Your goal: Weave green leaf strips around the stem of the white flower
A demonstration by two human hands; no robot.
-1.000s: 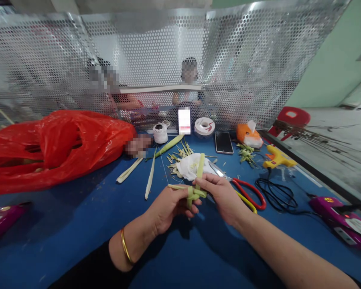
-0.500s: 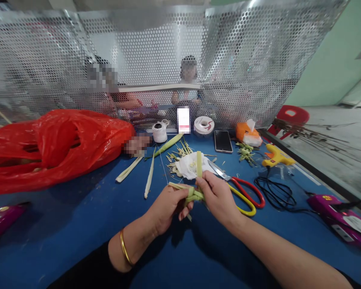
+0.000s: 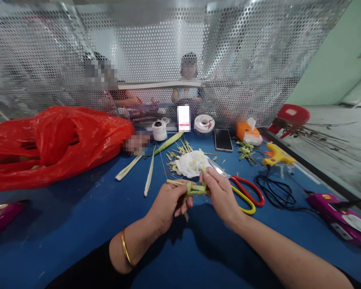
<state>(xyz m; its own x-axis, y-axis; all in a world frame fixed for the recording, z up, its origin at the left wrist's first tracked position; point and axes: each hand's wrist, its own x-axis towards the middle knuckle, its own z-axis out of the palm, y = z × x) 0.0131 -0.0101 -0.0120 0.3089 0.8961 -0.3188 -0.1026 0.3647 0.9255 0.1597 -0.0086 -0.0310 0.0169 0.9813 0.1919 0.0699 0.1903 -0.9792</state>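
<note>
Pale green leaf strips (image 3: 195,188), folded over one another into a small woven piece, are held above the blue table between both hands. My left hand (image 3: 170,200) is closed on its left part, thumb on top, with strip ends sticking out to the left and below. My right hand (image 3: 219,190) pinches the piece's right side, where one strip end points up past the fingers. Just beyond the hands lies a crumpled white tissue (image 3: 192,163) with leaf scraps on it. Beside my right hand are scissors (image 3: 248,190) with one red and one yellow handle.
A red plastic bag (image 3: 63,140) covers the left. Loose leaves (image 3: 150,172), a string spool (image 3: 159,131), a tape roll (image 3: 203,123) and a phone (image 3: 223,139) lie farther back. A yellow glue gun (image 3: 278,154) and purple power strip (image 3: 339,218) are right. People sit behind the perforated screen (image 3: 156,44).
My right hand has shifted slightly right and rotated, drawing its side of the woven piece outward. The upright strip end now shows shorter and narrower. My left hand stays nearly in place.
</note>
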